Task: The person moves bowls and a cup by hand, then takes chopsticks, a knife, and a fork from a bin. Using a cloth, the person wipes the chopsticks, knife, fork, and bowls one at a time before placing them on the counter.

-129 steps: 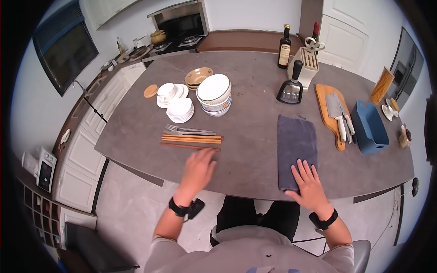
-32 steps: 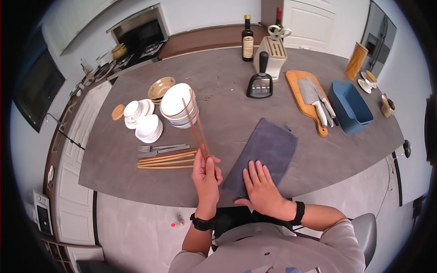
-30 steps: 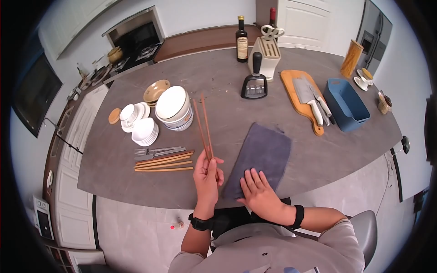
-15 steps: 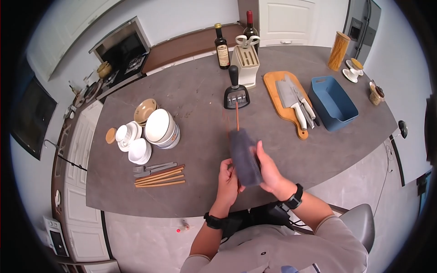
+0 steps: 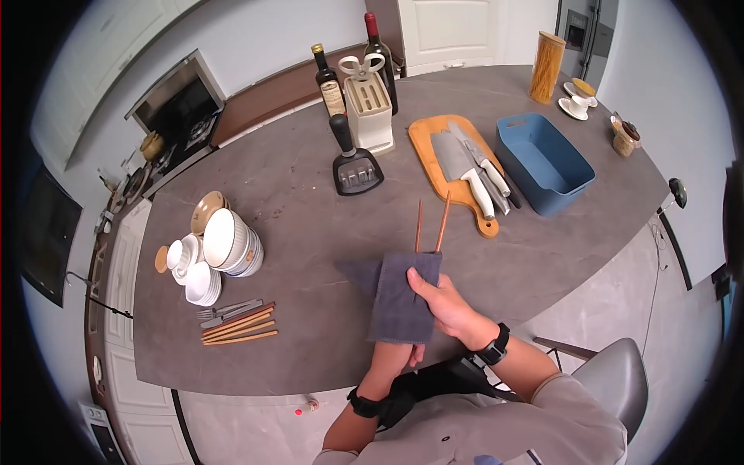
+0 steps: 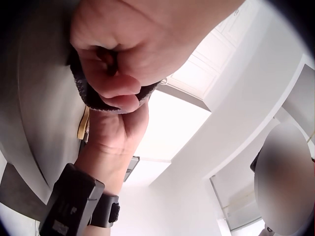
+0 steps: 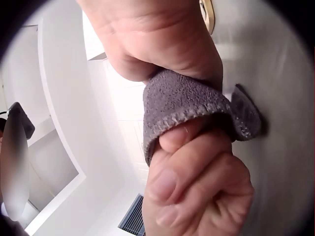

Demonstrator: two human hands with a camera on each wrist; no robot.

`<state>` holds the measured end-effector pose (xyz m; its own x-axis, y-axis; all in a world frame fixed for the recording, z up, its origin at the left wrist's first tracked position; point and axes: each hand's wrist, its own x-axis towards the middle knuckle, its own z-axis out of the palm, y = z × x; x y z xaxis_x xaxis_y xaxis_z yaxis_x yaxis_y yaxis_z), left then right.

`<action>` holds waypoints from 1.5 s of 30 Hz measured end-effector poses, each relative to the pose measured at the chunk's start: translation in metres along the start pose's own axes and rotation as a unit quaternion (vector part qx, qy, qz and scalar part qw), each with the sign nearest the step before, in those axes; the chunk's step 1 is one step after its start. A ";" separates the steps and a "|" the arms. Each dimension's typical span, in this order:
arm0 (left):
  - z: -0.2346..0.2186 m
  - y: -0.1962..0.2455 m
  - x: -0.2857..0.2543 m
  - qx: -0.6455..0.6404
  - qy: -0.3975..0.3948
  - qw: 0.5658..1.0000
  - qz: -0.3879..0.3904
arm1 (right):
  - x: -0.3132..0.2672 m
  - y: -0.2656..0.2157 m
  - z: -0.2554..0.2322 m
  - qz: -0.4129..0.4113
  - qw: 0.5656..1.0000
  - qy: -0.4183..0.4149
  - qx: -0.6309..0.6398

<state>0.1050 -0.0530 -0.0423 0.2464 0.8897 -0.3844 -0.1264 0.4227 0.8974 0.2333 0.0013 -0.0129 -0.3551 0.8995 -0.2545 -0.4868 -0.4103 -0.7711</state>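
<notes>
A pair of reddish-brown chopsticks [image 5: 443, 221] stands tip-up out of a folded grey-purple cloth [image 5: 403, 306], held over the front of the table. My left hand [image 5: 394, 355] grips their lower ends, mostly hidden under the cloth in the head view; its curled fingers [image 7: 189, 182] show below the cloth's hem in the right wrist view. My right hand [image 5: 453, 310] holds the cloth round the chopsticks from the right, thumb lying across its front. A loose flap of cloth hangs out to the left.
More chopsticks [image 5: 240, 325] lie beside forks and knives at the left, near stacked bowls [image 5: 229, 240] and white dishes [image 5: 203, 283]. Ahead stand a knife sharpener [image 5: 358, 174] and a knife block [image 5: 370, 116]. Knives lie on a cutting board [image 5: 434, 163] beside a blue bin [image 5: 542, 163].
My left hand picked up the chopsticks from the table. My right hand lifted the cloth off the table and wrapped it round them. Both hands moved together; the head view swung right.
</notes>
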 end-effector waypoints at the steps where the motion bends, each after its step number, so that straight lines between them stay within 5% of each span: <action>1: 0.002 -0.003 -0.002 -0.014 0.004 1.000 0.024 | 0.001 -0.003 -0.001 0.000 1.000 0.000 0.000; 5: 0.006 -0.003 -0.006 -0.039 0.032 0.996 0.068 | 0.001 -0.007 0.002 -0.014 1.000 0.009 0.020; 9: 0.005 -0.001 -0.002 0.025 0.081 0.996 0.024 | -0.004 0.021 0.008 0.015 1.000 0.018 0.003; 11: 0.000 -0.006 -0.006 0.142 0.069 0.987 0.039 | -0.002 0.011 0.006 0.012 1.000 0.012 0.000; 15: 0.007 0.013 -0.025 0.151 0.062 0.986 0.030 | 0.015 -0.041 -0.005 -0.039 0.995 0.064 0.063; 21: 0.005 0.018 -0.016 0.087 0.115 0.988 0.056 | 0.016 -0.013 0.018 -0.059 0.985 0.122 0.109; 23: -0.001 0.003 -0.007 0.044 0.109 0.990 0.080 | 0.012 -0.001 0.016 -0.032 0.991 0.099 0.089; 27: 0.005 0.009 -0.034 -0.030 0.071 0.996 0.048 | 0.027 -0.050 -0.010 -0.078 0.990 0.067 0.096; 31: -0.001 0.004 -0.027 -0.090 0.047 0.994 0.048 | 0.021 -0.017 0.006 -0.105 0.982 0.116 0.108; 34: -0.002 -0.010 -0.016 -0.098 0.048 0.993 0.038 | 0.010 0.005 0.005 -0.046 0.988 0.111 0.098; 38: 0.012 0.003 -0.037 0.022 0.068 0.996 0.048 | 0.015 -0.046 -0.024 -0.078 0.981 0.117 0.135; 43: 0.002 0.004 -0.026 -0.009 0.053 0.996 0.068 | 0.003 -0.017 0.013 -0.103 0.969 0.182 0.132; 45: -0.001 -0.010 -0.019 -0.039 0.065 0.995 0.062 | 0.002 0.011 0.020 -0.053 0.986 0.131 0.086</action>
<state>0.1005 -0.0742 -0.0440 0.0982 0.9486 -0.3007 -0.2245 0.3155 0.9220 0.2115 -0.0047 -0.0101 -0.0870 0.9373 -0.3376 -0.6465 -0.3109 -0.6967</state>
